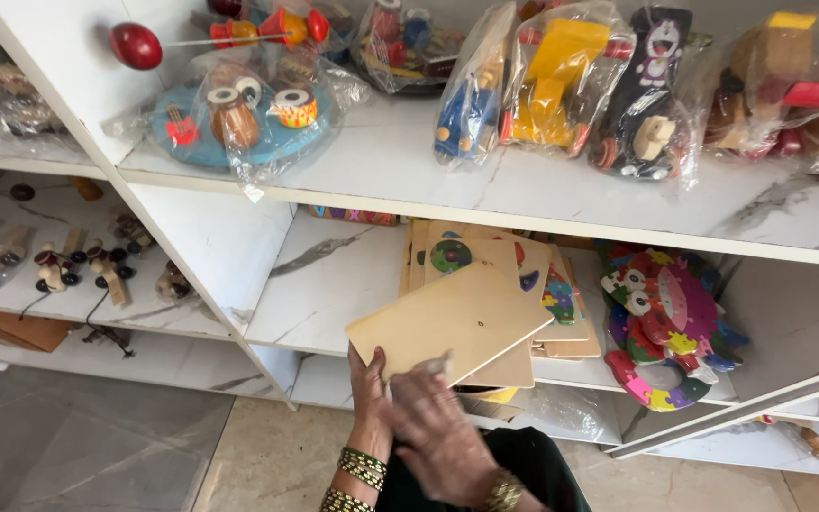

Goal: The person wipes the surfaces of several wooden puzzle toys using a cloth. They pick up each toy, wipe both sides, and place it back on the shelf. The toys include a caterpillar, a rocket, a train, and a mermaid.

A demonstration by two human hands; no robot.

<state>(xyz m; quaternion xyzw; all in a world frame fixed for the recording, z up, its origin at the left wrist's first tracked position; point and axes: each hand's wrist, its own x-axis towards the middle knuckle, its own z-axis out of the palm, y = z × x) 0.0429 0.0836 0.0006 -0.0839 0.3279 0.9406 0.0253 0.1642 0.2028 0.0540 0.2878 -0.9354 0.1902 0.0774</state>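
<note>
**Loose board over a crowded shelf**

Item: plain wooden board, tilted, above the puzzle stack on the middle shelf. I saw the left hand gripping its lower edge; the right hand was blurred, fingers' state unclear. Risk, I judged: a one-handed hold could let it slip, toppling the stack or the jigsaw animal.

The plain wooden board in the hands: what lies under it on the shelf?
Under the plain wooden board lies a stack of wooden puzzle boards, coloured at the edges; their covered parts cannot be seen.
</note>
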